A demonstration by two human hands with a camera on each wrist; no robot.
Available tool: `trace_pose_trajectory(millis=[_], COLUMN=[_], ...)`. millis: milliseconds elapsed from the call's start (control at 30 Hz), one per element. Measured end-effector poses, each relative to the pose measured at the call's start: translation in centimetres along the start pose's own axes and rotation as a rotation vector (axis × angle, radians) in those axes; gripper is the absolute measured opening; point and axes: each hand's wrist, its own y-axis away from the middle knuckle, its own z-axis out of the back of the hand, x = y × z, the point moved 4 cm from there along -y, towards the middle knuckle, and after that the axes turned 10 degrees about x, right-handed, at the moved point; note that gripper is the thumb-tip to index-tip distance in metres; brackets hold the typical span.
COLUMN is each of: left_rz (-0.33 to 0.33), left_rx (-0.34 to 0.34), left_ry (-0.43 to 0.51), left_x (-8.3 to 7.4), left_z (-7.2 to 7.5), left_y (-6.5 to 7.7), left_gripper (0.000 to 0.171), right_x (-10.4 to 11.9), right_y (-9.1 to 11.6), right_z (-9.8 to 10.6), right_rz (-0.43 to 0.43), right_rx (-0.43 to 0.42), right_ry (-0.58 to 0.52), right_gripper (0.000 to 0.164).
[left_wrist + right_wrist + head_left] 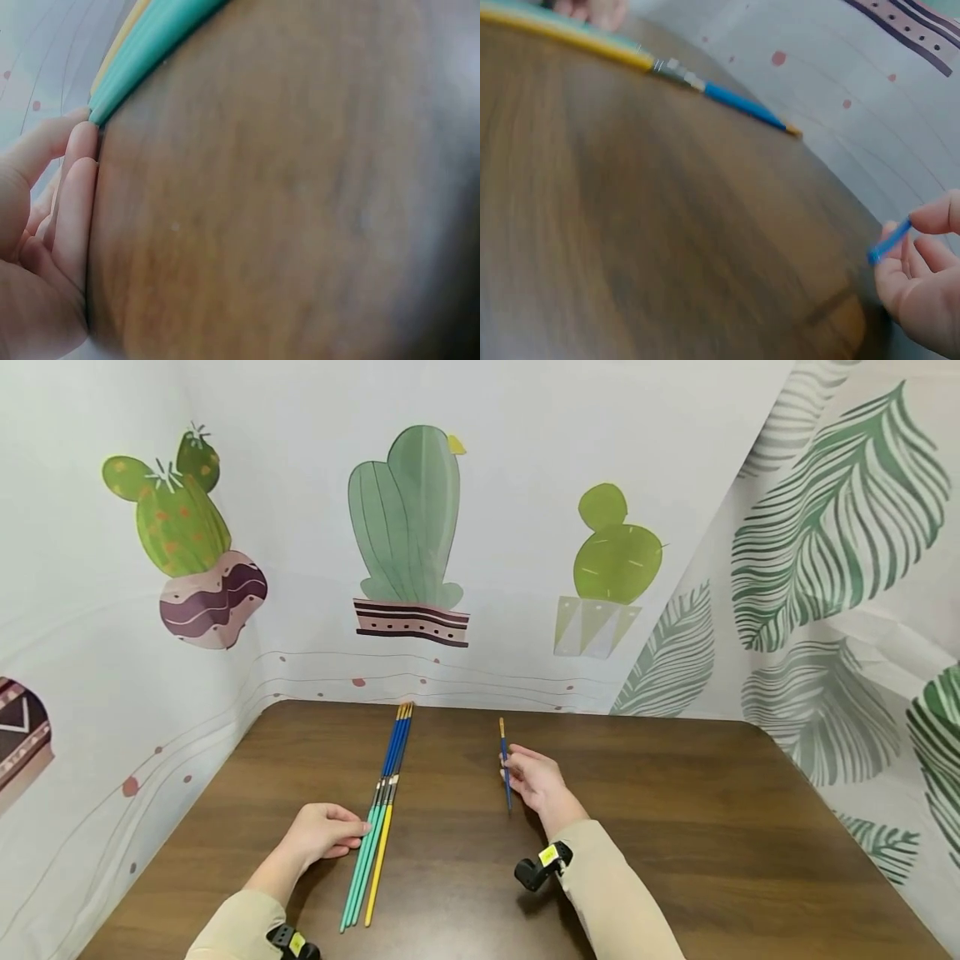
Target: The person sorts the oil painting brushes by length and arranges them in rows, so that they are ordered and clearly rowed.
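My right hand (534,777) pinches a slim blue paintbrush (503,745) between thumb and fingers, its gold-coloured end pointing away from me. In the right wrist view a short length of its blue handle (892,241) shows at the fingertips. At the left, my left hand (324,833) touches the outer edge of several green-handled paintbrushes (362,868) with its fingertips. A yellow-handled paintbrush (378,868) lies along their right side. Beyond their pale tips, several blue paintbrushes (396,747) lie bunched in line with them, gold ends toward the table's far edge.
The brushes lie on a dark brown wooden table (660,827). White fabric (517,527) printed with cacti and leaves hangs behind the table's far edge and along both sides. A small black camera (542,867) sits on the right wrist.
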Motion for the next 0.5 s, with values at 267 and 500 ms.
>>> trace_pose_trajectory(millis=[267, 500], left_rz=[0.03, 0.024], left_rx=[0.005, 0.017], left_ry=[0.003, -0.002], left_x=[0.2, 0.0], left_z=[0.2, 0.3], left_y=[0.1, 0.0], left_gripper=[0.032, 0.032], right_x=[-0.8, -0.7], right_y=[-1.1, -2.3], right_z=[-3.0, -5.8], right_rz=[-0.081, -0.071], right_rx=[0.096, 0.108], right_ry=[-0.115, -0.052], right_gripper=[0.051, 0.05])
